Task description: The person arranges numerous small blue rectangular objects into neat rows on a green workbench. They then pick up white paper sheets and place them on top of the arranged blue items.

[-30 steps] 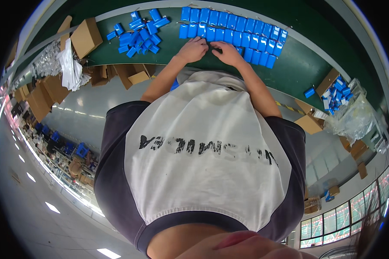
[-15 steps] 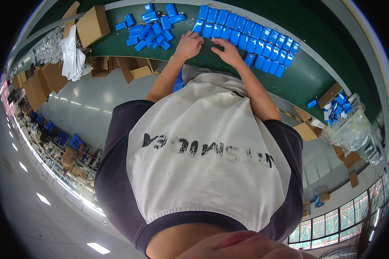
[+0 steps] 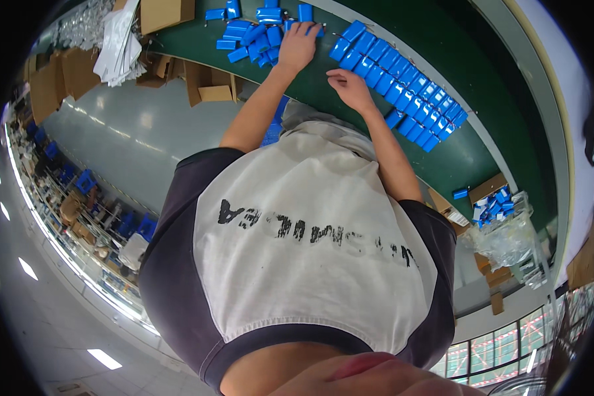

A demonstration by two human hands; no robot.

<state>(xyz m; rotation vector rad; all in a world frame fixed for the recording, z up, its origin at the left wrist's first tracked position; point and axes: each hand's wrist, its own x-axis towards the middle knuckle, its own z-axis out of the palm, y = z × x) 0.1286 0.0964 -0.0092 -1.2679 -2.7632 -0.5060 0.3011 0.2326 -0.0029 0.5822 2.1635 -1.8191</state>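
Observation:
Several blue shrink-wrapped battery packs (image 3: 258, 43) lie in a loose pile on the green table, at the far left of centre. My left hand (image 3: 297, 49) is at the pile's right edge, its fingers bent over one blue battery pack (image 3: 315, 31) that shows beside the fingertips. To the right, more blue battery packs (image 3: 402, 86) stand side by side in slanting rows, with thin leads along their far ends. Just short of the rows' near left end hovers my right hand (image 3: 351, 90), loosely curled, with a gap between thumb and fingers and nothing visible in it.
A cardboard box (image 3: 166, 14) stands on the table's left, beside white sheets (image 3: 120, 49) and clear plastic. At the right end, a carton of blue packs (image 3: 494, 208) sits by a crumpled plastic bag (image 3: 505, 241). A metal rail (image 3: 442, 66) runs behind the rows.
My left hand has gone from the rows' left end to the loose pile. My right hand has drawn slightly away from the rows and curled. The whole view has turned.

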